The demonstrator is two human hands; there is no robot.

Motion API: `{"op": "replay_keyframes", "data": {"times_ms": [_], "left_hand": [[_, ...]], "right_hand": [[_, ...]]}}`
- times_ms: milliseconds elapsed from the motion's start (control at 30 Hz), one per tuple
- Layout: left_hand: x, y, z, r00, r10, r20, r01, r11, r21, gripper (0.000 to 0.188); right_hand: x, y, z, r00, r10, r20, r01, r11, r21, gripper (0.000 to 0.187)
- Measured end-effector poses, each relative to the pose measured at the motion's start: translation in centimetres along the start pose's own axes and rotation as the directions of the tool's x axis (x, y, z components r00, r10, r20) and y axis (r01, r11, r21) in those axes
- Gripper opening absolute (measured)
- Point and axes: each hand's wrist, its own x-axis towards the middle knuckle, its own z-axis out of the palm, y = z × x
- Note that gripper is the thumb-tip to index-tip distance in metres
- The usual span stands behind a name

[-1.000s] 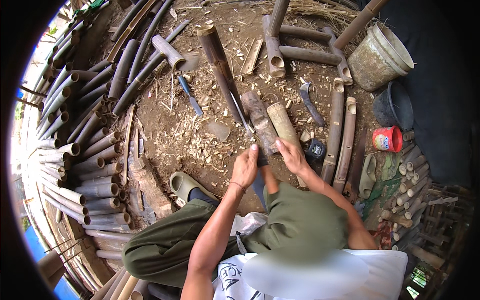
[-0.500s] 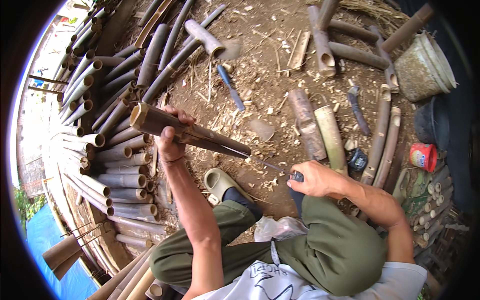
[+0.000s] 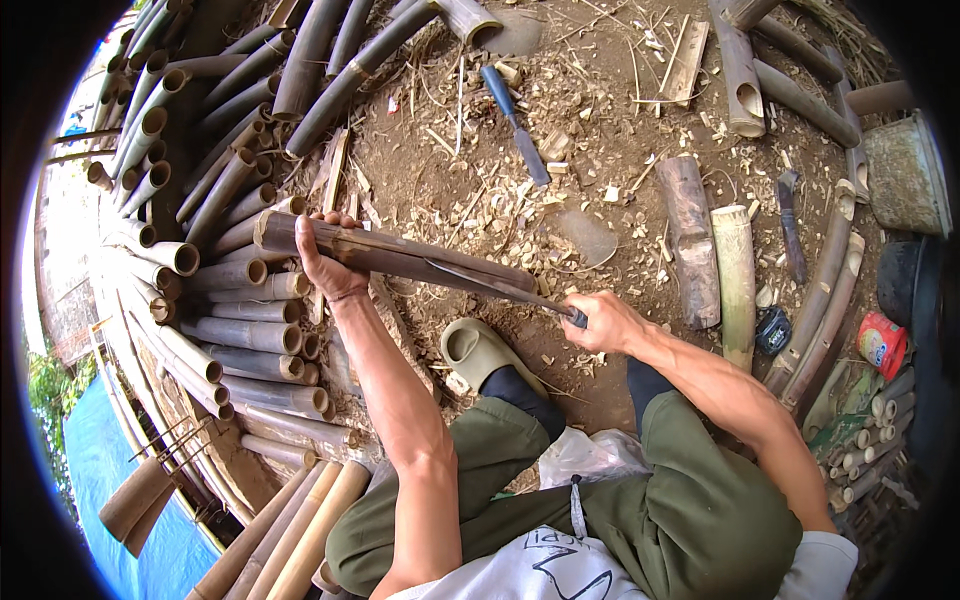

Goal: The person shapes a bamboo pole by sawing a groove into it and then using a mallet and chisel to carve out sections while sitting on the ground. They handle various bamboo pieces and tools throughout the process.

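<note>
- Stack of cut bamboo culms (image 3: 215,300): lies at the person's left with open ends facing inward; the held piece rests just above it.
- Bamboo section (image 3: 400,258): held roughly level over the dirt ground (image 3: 590,130), in front of the knees. The left hand (image 3: 322,262) has its fingers clamped round the section's left end.
- Knife (image 3: 500,288): its blade lies along the section's right part; the right hand (image 3: 605,322) has its fingers closed on the handle. Judged good practice: keep the blade following the grain, the holding hand well behind the edge, and the foot in the green sandal (image 3: 480,352) out of the blade's path.
- Pale bucket (image 3: 905,175): at upper right, contents unclear.
- Dark basin (image 3: 900,285): just below it, inside in shadow.
- Red can (image 3: 880,343): near the right knee, lidded; contents hidden.
</note>
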Motion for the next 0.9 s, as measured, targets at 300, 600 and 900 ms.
{"op": "replay_keyframes", "data": {"times_ms": [300,600,900], "left_hand": [[1.8,-1.1,-1.7,0.951,-0.022,-0.308,0.038,0.998,0.045,0.040],[6.9,-3.0,-3.5,0.967,-0.235,-0.099,0.234,0.972,-0.027,0.043],[0.3,-1.3,3.4,0.993,0.066,-0.096,-0.053,0.991,0.124,0.038]], "right_hand": [[2.5,2.4,2.6,0.988,-0.072,-0.137,0.049,0.985,-0.163,0.023],[4.6,2.2,2.3,1.000,-0.014,0.002,0.014,1.000,0.001,0.020],[-1.8,-7.4,-5.4,0.943,0.300,0.143,-0.296,0.954,-0.046,0.030]]}}
